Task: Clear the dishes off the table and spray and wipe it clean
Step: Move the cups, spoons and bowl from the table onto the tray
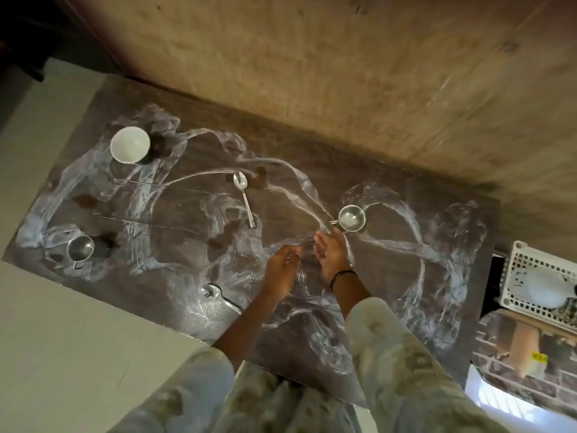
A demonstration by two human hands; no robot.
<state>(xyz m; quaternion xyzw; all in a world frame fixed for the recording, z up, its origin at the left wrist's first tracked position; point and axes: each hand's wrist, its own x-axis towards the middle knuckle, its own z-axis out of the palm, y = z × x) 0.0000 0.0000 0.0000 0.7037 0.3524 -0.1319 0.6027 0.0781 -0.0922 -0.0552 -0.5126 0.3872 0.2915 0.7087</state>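
Observation:
A dark table [406, 220] streaked with white smears carries the dishes. At its far left stands a white bowl [130, 144]. One steel cup [81, 247] sits near the left edge, another steel cup [352, 217] right of the middle. A spoon [244, 196] lies in the middle, and a second spoon [215, 293] lies near the front edge. My left hand [281, 270] hovers over the middle with its fingers curled and nothing visible in it. My right hand [332, 254] is beside it, fingers spread, just below the right steel cup and not touching it.
Brown stains dot the table near the bowl and the middle spoon. A white plastic basket [515, 292] holding a white object stands off the table's right end, above a brick-patterned surface [530, 379]. A wooden wall [343, 73] runs behind the table.

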